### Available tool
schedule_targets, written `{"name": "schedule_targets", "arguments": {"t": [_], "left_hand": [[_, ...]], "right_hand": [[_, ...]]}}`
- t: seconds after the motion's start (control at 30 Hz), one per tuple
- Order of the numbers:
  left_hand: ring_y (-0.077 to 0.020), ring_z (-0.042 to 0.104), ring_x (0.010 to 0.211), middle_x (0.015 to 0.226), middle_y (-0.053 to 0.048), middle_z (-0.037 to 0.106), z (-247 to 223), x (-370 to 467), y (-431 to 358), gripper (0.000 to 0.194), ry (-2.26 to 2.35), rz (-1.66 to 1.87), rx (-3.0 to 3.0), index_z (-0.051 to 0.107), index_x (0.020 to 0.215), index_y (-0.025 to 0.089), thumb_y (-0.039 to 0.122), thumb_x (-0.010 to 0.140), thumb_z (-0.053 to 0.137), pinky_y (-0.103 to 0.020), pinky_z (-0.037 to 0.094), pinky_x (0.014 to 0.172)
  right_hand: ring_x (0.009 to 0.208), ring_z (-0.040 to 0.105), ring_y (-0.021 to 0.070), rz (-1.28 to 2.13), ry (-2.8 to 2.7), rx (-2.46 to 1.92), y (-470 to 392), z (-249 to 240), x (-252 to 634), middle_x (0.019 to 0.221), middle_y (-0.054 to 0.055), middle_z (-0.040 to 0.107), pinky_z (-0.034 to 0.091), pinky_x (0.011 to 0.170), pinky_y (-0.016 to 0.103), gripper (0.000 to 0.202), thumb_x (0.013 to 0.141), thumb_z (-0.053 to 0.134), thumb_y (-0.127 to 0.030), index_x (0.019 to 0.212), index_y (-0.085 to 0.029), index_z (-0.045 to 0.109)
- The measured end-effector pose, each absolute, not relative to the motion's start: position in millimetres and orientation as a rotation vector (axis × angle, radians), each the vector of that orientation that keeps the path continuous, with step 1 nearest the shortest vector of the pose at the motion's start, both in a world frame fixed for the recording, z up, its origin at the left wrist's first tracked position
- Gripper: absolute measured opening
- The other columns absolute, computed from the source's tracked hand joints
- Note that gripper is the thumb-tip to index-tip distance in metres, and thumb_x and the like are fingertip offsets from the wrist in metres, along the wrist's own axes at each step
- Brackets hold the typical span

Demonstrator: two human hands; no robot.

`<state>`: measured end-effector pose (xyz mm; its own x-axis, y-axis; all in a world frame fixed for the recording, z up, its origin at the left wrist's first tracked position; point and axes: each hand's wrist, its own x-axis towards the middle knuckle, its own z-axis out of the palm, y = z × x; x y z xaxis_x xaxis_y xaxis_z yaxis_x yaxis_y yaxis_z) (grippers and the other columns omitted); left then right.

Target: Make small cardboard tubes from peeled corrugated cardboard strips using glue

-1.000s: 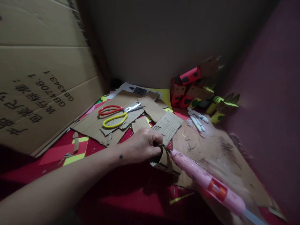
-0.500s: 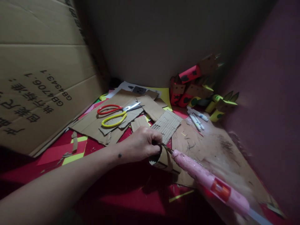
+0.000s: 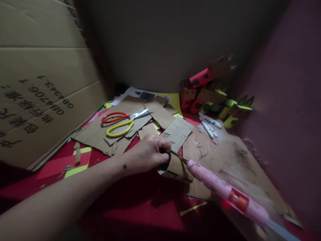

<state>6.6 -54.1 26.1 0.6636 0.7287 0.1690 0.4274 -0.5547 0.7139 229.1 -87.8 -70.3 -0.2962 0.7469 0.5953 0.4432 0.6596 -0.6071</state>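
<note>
My left hand (image 3: 151, 152) is closed on the near rim of a rolled cardboard tube (image 3: 178, 170), its fingertips partly hidden inside the opening. Close to the tube's upper edge is the dark nozzle of a pink hot glue gun (image 3: 213, 179), with a glue stick (image 3: 278, 231) poking out at its rear. My right hand (image 3: 242, 221), dim and mostly behind the glue gun, grips it from below. Whether the nozzle touches the cardboard I cannot tell. Scissors (image 3: 127, 124) with one red and one yellow handle lie beyond my left hand on cardboard scraps (image 3: 177, 134).
A large printed carton (image 3: 50, 87) stands on the left. At the back right are red and yellow cardboard figures (image 3: 202, 97) beside several white markers (image 3: 209, 125). A worn board (image 3: 200, 150) lies on the right, near a pinkish wall (image 3: 283, 100). Red paper (image 3: 80, 160) lies at left.
The view has shifted slightly. The glue gun's nozzle has moved a little rightward relative to the tube, which appears turned slightly. My left hand keeps its grip.
</note>
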Motion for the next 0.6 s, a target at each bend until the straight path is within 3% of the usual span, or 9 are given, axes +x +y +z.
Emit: {"name": "schedule_targets", "arguments": {"t": [0.2,0.4,0.6], "left_hand": [[-0.0059,0.039,0.051,0.05,0.006,0.044,25.4,6.9,-53.6,0.015,0.914,0.592,2.243,0.056,0.056,0.013,0.003,0.065,0.05,-0.017,0.029,0.049],[-0.0055,0.039,0.049,0.05,0.007,0.044,25.5,7.2,-56.3,0.014,0.918,0.548,2.203,0.056,0.057,0.013,0.004,0.065,0.049,-0.018,0.029,0.05],[-0.0048,0.036,0.047,0.048,0.008,0.04,25.5,6.2,-54.4,0.014,0.908,0.563,2.209,0.053,0.055,0.013,0.003,0.063,0.049,-0.018,0.027,0.048]], "right_hand": [[0.078,0.07,0.0206,0.437,-1.99,-0.956,-84.3,-67.3,229.0,0.085,-0.005,0.073,0.06,0.061,0.023,0.035,0.077,0.064,-0.021,0.108,-0.037,0.066],[0.083,0.069,0.0197,0.404,-1.994,-1.07,-128.1,-38.2,238.2,0.089,-0.003,0.072,0.06,0.066,0.026,0.035,0.082,0.056,-0.019,0.111,-0.038,0.063],[0.091,0.067,0.0247,0.382,-1.985,-1.122,-157.8,-19.1,244.3,0.093,0.002,0.071,0.06,0.073,0.034,0.033,0.081,0.056,-0.025,0.113,-0.034,0.063]]}}
